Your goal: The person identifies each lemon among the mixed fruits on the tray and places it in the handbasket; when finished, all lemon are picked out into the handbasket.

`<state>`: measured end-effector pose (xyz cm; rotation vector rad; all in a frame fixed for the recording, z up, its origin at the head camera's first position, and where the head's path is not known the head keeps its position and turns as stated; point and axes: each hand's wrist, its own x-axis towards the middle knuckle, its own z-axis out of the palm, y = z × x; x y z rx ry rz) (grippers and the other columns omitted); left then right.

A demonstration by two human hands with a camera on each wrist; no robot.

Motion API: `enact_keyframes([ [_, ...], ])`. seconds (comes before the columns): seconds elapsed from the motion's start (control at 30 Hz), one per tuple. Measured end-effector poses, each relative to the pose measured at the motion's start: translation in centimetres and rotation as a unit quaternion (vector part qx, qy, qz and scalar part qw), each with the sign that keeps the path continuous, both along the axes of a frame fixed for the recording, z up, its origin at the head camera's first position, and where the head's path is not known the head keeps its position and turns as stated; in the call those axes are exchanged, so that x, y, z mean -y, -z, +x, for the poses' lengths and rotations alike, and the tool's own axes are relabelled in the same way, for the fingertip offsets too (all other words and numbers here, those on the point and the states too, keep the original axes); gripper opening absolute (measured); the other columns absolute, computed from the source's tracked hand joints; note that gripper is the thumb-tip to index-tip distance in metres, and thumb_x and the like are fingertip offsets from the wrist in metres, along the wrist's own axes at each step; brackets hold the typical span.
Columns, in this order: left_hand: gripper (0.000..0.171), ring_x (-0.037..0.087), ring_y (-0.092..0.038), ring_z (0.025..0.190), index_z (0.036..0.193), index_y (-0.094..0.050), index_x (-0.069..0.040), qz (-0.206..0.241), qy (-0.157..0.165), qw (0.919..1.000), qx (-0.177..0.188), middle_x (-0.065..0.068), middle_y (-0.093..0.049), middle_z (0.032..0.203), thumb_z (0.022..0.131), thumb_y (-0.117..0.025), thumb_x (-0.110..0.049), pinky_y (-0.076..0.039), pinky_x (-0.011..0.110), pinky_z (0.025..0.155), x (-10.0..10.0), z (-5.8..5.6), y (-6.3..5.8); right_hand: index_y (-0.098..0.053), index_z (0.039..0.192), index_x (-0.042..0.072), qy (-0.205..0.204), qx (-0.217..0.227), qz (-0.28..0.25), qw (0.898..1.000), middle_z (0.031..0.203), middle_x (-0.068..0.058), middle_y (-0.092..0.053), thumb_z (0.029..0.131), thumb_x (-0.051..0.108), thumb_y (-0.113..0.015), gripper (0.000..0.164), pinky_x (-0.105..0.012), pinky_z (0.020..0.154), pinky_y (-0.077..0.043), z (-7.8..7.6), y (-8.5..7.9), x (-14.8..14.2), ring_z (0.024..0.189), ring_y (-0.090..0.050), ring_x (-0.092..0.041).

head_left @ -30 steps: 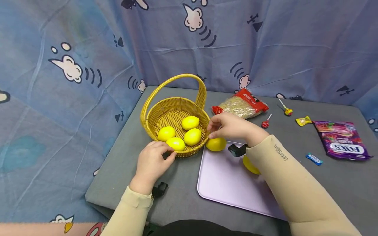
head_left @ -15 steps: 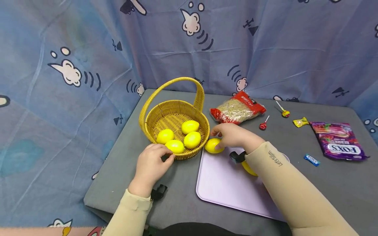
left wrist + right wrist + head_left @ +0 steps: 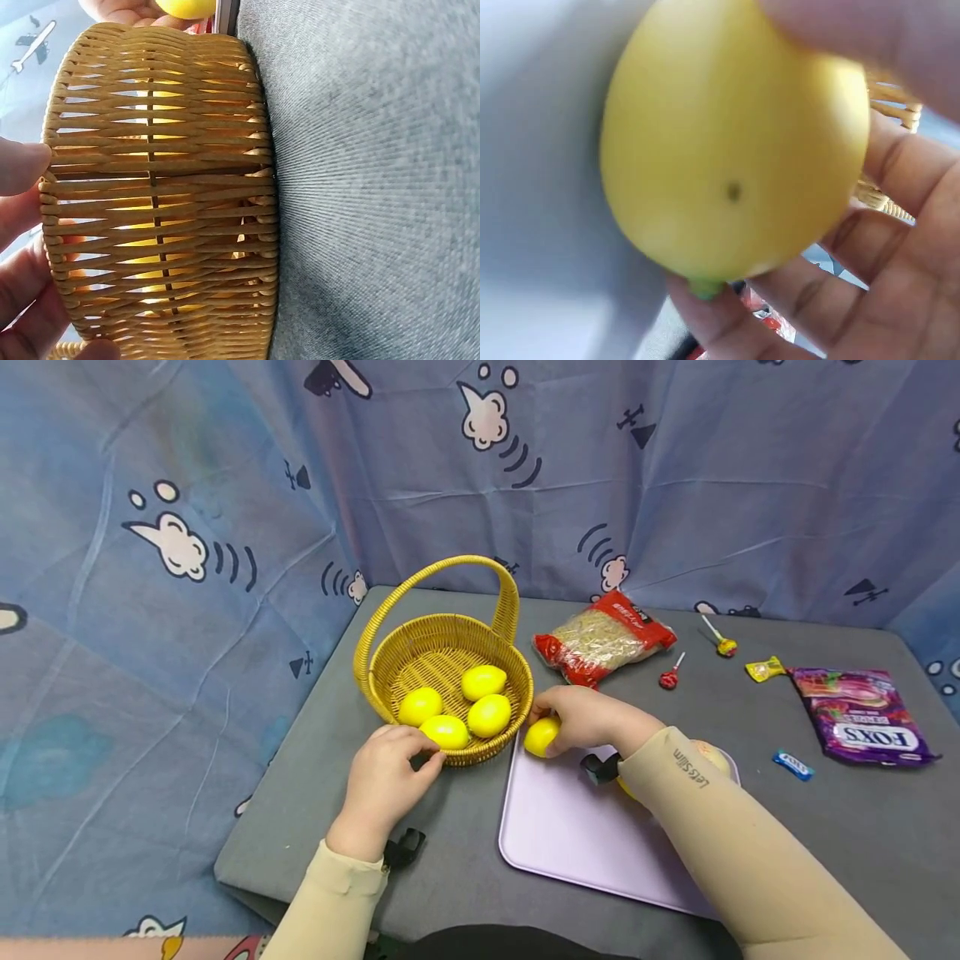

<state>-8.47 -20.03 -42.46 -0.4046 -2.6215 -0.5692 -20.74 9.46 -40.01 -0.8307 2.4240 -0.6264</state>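
Note:
A yellow wicker basket [image 3: 442, 631] with a tall handle stands at the left of the table and holds several lemons [image 3: 488, 717]. My left hand [image 3: 385, 785] grips its near rim; in the left wrist view the thumb [image 3: 22, 166] lies outside the woven wall and the other fingers reach over the edge. Just right of the basket, my right hand [image 3: 592, 718] holds another lemon [image 3: 540, 739] at the corner of a lilac tray [image 3: 577, 839]. The right wrist view shows that lemon [image 3: 735, 150] between thumb and fingers, its green tip downward in the picture.
Partly under the right sleeve, another yellow fruit [image 3: 627, 788] and a pale round thing [image 3: 712, 757] lie on the tray. Behind are a red-and-clear food bag [image 3: 603, 639] and two lollipops [image 3: 670, 678]. Wrapped sweets [image 3: 793, 765] and a purple candy bag [image 3: 862, 718] lie right.
My right hand has moved from beside the basket rim down onto the lemon by the tray corner and taken hold of it. The left hand stays on the basket rim.

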Motion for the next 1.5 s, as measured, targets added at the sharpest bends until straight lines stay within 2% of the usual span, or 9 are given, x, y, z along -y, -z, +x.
enact_keyframes([
  [0.13,0.006,0.017,-0.065,0.089,0.085,-0.079,-0.02,0.0,0.001,1.0,-0.001,-0.006,-0.073,0.089,0.083,-0.084,-0.023,-0.055,0.033,0.081,0.2,0.0,-0.1,-0.068,0.104,0.021,-0.021,0.02,-0.01,1.0,0.101,0.003,-0.064,0.076,0.017,-0.088,0.035,-0.037,0.084,-0.047,0.0,-0.5,-0.3,0.095,-0.055,-0.022],
  [0.37,0.005,0.017,-0.065,0.089,0.086,-0.079,-0.019,-0.005,0.009,0.9999,0.006,-0.006,-0.073,0.089,0.085,-0.082,-0.023,-0.055,0.032,0.083,0.0,-0.1,0.1,-0.067,0.111,0.019,-0.019,0.061,-0.08,0.995,0.107,0.0,-0.065,0.077,0.016,-0.087,0.04,-0.038,0.087,-0.05,-0.3,-3.7,-1.6,0.099,-0.058,-0.023],
  [0.43,0.005,0.017,-0.065,0.089,0.086,-0.079,-0.019,-0.006,0.011,0.9999,0.007,-0.006,-0.073,0.089,0.085,-0.082,-0.023,-0.055,0.032,0.083,0.0,-0.1,0.1,-0.066,0.115,0.016,-0.007,0.08,-0.127,0.989,0.109,-0.003,-0.066,0.079,0.016,-0.087,0.041,-0.038,0.088,-0.052,-0.6,-4.5,-1.5,0.1,-0.059,-0.025],
  [0.53,0.005,0.017,-0.065,0.089,0.086,-0.079,-0.019,-0.007,0.01,0.9999,0.004,-0.005,-0.073,0.089,0.085,-0.083,-0.023,-0.055,0.032,0.083,0.1,-0.1,0.0,-0.063,0.121,0.009,0.02,0.106,-0.208,0.972,0.115,-0.009,-0.065,0.082,0.015,-0.084,0.044,-0.036,0.09,-0.053,-1.2,-4.8,-0.2,0.103,-0.059,-0.028],
  [0.67,0.006,0.017,-0.065,0.09,0.086,-0.079,-0.019,-0.011,0.006,0.9999,0.007,-0.006,-0.073,0.09,0.084,-0.083,-0.024,-0.055,0.032,0.082,0.3,-0.2,-0.1,-0.063,0.124,0.008,0.066,0.1,-0.265,0.957,0.119,-0.011,-0.063,0.086,0.02,-0.082,0.045,-0.035,0.089,-0.053,-2.2,-4.4,3.1,0.104,-0.06,-0.028],
  [0.87,0.008,0.017,-0.065,0.09,0.087,-0.08,-0.018,-0.013,0.006,0.9998,0.014,-0.005,-0.073,0.09,0.085,-0.083,-0.025,-0.055,0.033,0.082,0.3,-0.2,-0.2,-0.065,0.122,0.014,0.126,0.088,-0.251,0.956,0.122,-0.006,-0.063,0.086,0.026,-0.082,0.042,-0.038,0.088,-0.055,-3.0,-3.2,8.3,0.107,-0.06,-0.026],
  [1.0,0.009,0.017,-0.065,0.091,0.087,-0.08,-0.019,-0.012,0.005,0.9998,0.016,-0.005,-0.074,0.091,0.085,-0.083,-0.026,-0.056,0.032,0.082,0.2,-0.2,-0.1,-0.064,0.123,0.016,0.144,0.072,-0.208,0.965,0.121,-0.005,-0.063,0.086,0.032,-0.082,0.044,-0.039,0.09,-0.053,-2.8,-2.5,10.7,0.108,-0.059,-0.025],
  [1.2,0.008,0.016,-0.065,0.091,0.087,-0.079,-0.019,-0.013,0.01,0.9998,0.01,-0.006,-0.074,0.09,0.085,-0.083,-0.026,-0.055,0.032,0.082,0.1,-0.3,-0.1,-0.065,0.123,0.016,0.125,0.006,-0.133,0.983,0.124,-0.005,-0.065,0.086,0.036,-0.082,0.046,-0.041,0.102,-0.047,-2.5,-1.8,11.6,0.114,-0.059,-0.024],
  [1.5,0.007,0.017,-0.065,0.091,0.086,-0.079,-0.02,-0.013,0.007,0.9998,0.009,-0.007,-0.074,0.09,0.085,-0.083,-0.026,-0.055,0.033,0.084,0.3,-0.3,0.1,-0.066,0.125,0.015,0.087,-0.052,-0.095,0.99,0.123,-0.006,-0.067,0.086,0.036,-0.082,0.047,-0.041,0.102,-0.048,-2.8,-1.2,11.9,0.114,-0.06,-0.024],
])
